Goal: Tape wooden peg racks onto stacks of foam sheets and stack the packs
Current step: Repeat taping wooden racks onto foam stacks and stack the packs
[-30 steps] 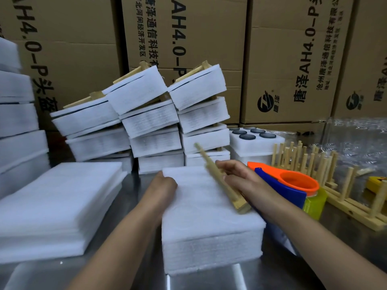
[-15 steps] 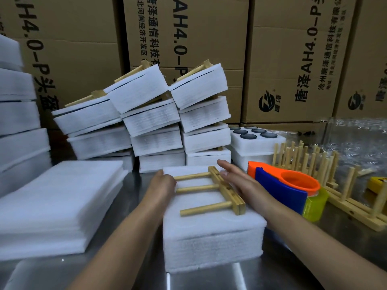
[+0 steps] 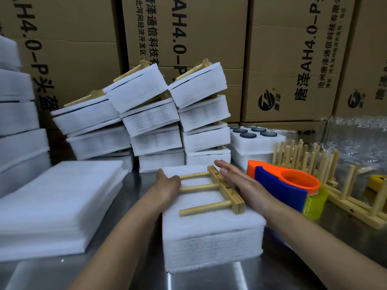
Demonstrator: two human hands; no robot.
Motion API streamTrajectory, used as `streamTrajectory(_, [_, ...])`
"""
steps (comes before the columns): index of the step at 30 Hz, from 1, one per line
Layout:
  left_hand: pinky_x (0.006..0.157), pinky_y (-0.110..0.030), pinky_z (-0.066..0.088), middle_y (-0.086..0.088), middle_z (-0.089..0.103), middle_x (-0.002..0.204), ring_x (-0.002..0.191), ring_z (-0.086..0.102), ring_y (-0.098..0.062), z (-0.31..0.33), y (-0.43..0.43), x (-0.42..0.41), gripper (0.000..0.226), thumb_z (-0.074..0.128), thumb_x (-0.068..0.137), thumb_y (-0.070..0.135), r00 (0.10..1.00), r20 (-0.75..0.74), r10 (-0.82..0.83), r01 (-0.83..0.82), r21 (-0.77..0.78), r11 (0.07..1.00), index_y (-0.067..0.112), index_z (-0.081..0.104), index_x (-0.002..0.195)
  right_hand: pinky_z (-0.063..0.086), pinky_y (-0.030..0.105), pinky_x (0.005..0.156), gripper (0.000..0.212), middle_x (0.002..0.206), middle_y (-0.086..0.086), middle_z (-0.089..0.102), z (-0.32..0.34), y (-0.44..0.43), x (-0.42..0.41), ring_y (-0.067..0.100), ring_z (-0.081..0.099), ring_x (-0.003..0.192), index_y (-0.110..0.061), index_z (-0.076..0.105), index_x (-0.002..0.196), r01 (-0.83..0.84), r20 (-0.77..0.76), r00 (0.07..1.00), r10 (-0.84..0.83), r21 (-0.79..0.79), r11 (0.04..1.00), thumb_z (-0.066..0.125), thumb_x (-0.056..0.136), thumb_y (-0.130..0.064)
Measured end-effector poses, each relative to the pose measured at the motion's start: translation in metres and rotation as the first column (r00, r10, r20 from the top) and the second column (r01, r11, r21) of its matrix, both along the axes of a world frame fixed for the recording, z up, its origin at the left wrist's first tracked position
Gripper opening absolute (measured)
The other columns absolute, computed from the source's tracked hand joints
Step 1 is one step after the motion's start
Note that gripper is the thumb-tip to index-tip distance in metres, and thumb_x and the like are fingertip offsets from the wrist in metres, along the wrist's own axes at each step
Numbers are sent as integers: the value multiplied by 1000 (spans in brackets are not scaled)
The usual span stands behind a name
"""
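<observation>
A wooden peg rack point(image 3: 222, 190) with three pegs lies flat on top of a white foam sheet stack point(image 3: 211, 239) in the middle of the metal table. My left hand point(image 3: 168, 185) rests on the stack's left edge, fingers over the tips of the upper pegs. My right hand point(image 3: 236, 181) lies flat, fingers straight, along the rack's bar on its right side. An orange and blue tape dispenser point(image 3: 282, 185) stands just right of the stack. Finished packs point(image 3: 150, 120) with racks on foam are piled behind.
A wide pile of loose foam sheets point(image 3: 56, 206) lies on the left. More wooden racks point(image 3: 335, 176) stand at the right, near clear plastic wrap point(image 3: 356, 135). A foam tray with dark round lids point(image 3: 253, 135) sits behind. Cardboard boxes point(image 3: 282, 59) wall the back.
The rack, held tilted in my right hand a second ago, now lies flat on the foam. My right hand has opened and rests beside its bar. My left hand stayed at the left edge.
</observation>
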State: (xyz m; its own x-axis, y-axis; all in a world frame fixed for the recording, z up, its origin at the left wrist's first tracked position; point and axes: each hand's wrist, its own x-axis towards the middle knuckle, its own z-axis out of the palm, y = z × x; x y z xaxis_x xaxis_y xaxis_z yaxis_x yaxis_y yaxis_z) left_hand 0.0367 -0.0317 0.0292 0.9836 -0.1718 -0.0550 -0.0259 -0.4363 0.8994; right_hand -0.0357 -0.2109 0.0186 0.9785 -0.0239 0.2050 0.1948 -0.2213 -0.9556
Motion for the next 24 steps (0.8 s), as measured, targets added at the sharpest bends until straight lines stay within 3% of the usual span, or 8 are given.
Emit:
streamTrajectory(5, [52,-29,27,-7,48,78,63,42,-16,-1,-1,1,55,37,95,22,1000,13,-4,4,38,999,5,22,145,34,28,98,23,140,-18,40,13,-9,-9,7,39,129,-39,51,108,275,195,955,-223,-300,913,52,88,-51])
streamTrajectory(8, [52,-29,28,-7,47,75,63,43,-16,-1,-1,1,54,36,96,22,1000,19,-15,14,45,999,6,22,145,39,25,74,38,105,-13,47,17,-33,-35,11,46,100,-35,39,99,568,365,818,-444,-631,528,57,77,-61])
streamTrajectory(10, [51,-29,28,-11,53,85,64,43,-16,-1,-1,2,55,36,96,22,1000,20,-9,8,51,999,8,21,146,42,33,91,57,113,-6,50,10,-55,-50,15,46,106,-31,37,115,527,334,772,-541,-812,251,61,75,-63])
streamTrajectory(12, [51,-29,27,-11,53,87,64,43,-16,0,-1,3,55,36,95,22,1000,18,-5,4,54,999,9,21,146,25,43,113,77,135,-2,47,1,-75,-58,18,44,124,-27,20,137,372,212,792,-572,-911,177,62,80,-59])
streamTrajectory(14, [51,-29,28,-6,49,79,64,43,-16,-1,0,5,54,37,95,23,1000,8,-14,13,55,998,10,23,146,14,43,117,80,143,0,43,-1,-86,-62,20,38,133,-34,2,142,301,142,844,-517,-923,238,60,88,-45])
streamTrajectory(17, [53,-27,32,0,46,78,68,46,-14,-2,2,7,54,41,94,20,1000,-8,-27,28,25,999,11,25,145,33,42,108,57,123,-10,49,10,-89,-67,24,44,121,-54,29,121,362,144,902,-406,-765,533,63,90,-20])
streamTrajectory(21, [57,-23,37,4,45,87,71,46,-11,-4,3,10,68,45,93,19,1000,-7,-30,30,13,999,15,10,151,39,30,79,30,96,-4,56,31,-90,-67,15,49,93,-24,63,81,464,286,886,-366,-521,716,60,85,6])
streamTrajectory(24, [59,-21,37,-3,43,134,89,51,-14,-1,2,9,75,49,91,20,999,29,-17,17,2,1000,20,4,152,39,28,75,29,80,-2,61,59,-85,-73,11,54,78,-14,63,67,456,383,859,-339,-272,848,56,81,12])
